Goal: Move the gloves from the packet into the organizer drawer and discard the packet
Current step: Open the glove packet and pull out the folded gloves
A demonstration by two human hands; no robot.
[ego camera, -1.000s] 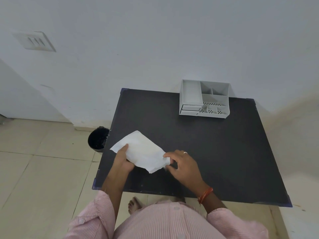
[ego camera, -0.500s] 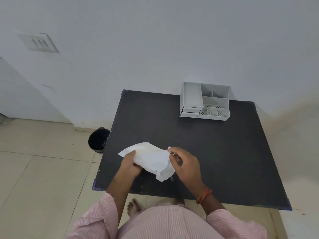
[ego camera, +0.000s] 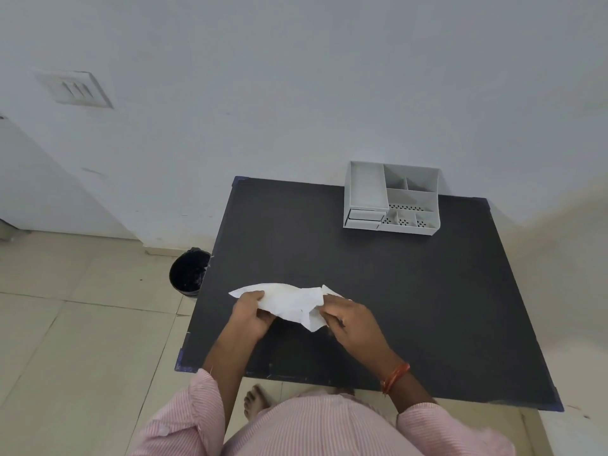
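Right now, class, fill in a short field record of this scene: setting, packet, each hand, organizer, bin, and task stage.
setting: black table against a pale wall
packet: white packet, crumpled, held just above the table's near left part
left hand: grips the packet's left end
right hand: pinches the packet's right end
organizer: grey, far edge of the table, compartments look empty, small drawers at front left look closed
bin: black, on the floor by the table's left side
task stage: gloves not visible; packet not yet discarded
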